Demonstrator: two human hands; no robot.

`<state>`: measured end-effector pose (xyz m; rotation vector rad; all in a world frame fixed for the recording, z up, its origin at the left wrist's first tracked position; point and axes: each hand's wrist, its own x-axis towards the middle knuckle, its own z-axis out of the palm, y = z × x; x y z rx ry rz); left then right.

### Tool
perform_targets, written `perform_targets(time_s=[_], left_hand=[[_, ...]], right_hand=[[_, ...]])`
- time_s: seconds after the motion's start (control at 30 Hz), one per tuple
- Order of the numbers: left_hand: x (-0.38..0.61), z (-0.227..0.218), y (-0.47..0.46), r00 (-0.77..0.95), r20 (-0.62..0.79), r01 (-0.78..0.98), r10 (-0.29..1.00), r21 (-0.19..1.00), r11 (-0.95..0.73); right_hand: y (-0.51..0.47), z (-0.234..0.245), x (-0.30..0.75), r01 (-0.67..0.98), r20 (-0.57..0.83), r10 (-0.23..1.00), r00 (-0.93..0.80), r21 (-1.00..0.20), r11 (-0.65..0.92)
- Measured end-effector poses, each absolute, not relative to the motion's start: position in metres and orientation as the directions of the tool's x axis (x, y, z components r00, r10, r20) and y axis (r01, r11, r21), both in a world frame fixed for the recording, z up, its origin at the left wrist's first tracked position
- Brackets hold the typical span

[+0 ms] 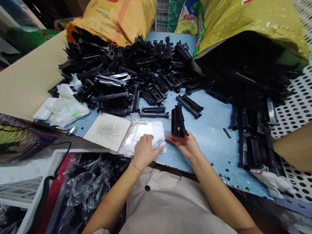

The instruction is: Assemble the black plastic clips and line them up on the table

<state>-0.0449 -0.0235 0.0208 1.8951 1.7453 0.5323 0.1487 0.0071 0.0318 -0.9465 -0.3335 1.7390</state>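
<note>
Black plastic part (178,122) stands upright near the counter's near edge, right of centre, its base resting on the fingers of the right hand (187,145); grip there open, palm up, cradling rather than clamping. Left hand (145,150) lies flat, fingers down, on a clear plastic bag (143,135) just left of the part; released, pressing, not pinching. Left of the bag, touching it, a pale square tile (108,130) carries a scatter of tiny metal bits, too small to identify. Beyond, a big heap of like black parts (126,74) spills from a yellow sack (114,19) at far left; a second sack (246,29) at far right holds more, with a row of parts (253,136) along the right. Blue speckled counter (209,130) beneath. Judgement: to handle the part well, close thumb and fingers round its lower body before lifting, since it balances loosely; keep the bag pinned flat so it does not slide toward the tile.
</note>
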Motion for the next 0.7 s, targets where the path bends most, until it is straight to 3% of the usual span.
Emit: perform_targets(time_s=[0.07, 0.1, 0.27, 0.37, 0.47, 0.53, 0.63, 0.7], left_hand=[[-0.039, 0.022, -0.025, 0.153, -0.023, 0.863, 0.988, 0.491, -0.122], [-0.038, 0.023, -0.024, 0.167, -0.038, 0.857, 0.985, 0.500, -0.126], [-0.053, 0.024, -0.011, 0.094, -0.219, 0.551, 0.971, 0.824, 0.132], [-0.063, 0.021, -0.008, 0.053, -0.287, 0.393, 0.957, 0.886, 0.244], [-0.062, 0.019, -0.012, 0.071, -0.257, 0.395, 0.964, 0.895, 0.209], [-0.056, 0.019, -0.017, 0.063, -0.167, 0.545, 0.984, 0.832, 0.107], [-0.045, 0.020, -0.025, 0.089, -0.051, 0.818, 0.995, 0.574, -0.044], [-0.044, 0.022, -0.026, 0.110, -0.056, 0.885, 0.992, 0.460, -0.072]], right_hand=[[0.006, 0.031, 0.149, -0.677, -0.435, 0.894, -0.106, -0.628, -0.385], [0.005, 0.031, 0.149, -0.677, -0.434, 0.895, -0.107, -0.627, -0.385], [0.001, 0.029, 0.150, -0.678, -0.407, 0.907, -0.109, -0.637, -0.367], [0.000, 0.028, 0.151, -0.685, -0.411, 0.904, -0.115, -0.627, -0.372], [0.000, 0.028, 0.149, -0.694, -0.423, 0.897, -0.123, -0.610, -0.383], [0.000, 0.029, 0.147, -0.697, -0.423, 0.898, -0.121, -0.608, -0.380], [-0.001, 0.031, 0.145, -0.697, -0.418, 0.901, -0.114, -0.613, -0.372], [-0.001, 0.032, 0.145, -0.692, -0.415, 0.902, -0.116, -0.618, -0.373]])
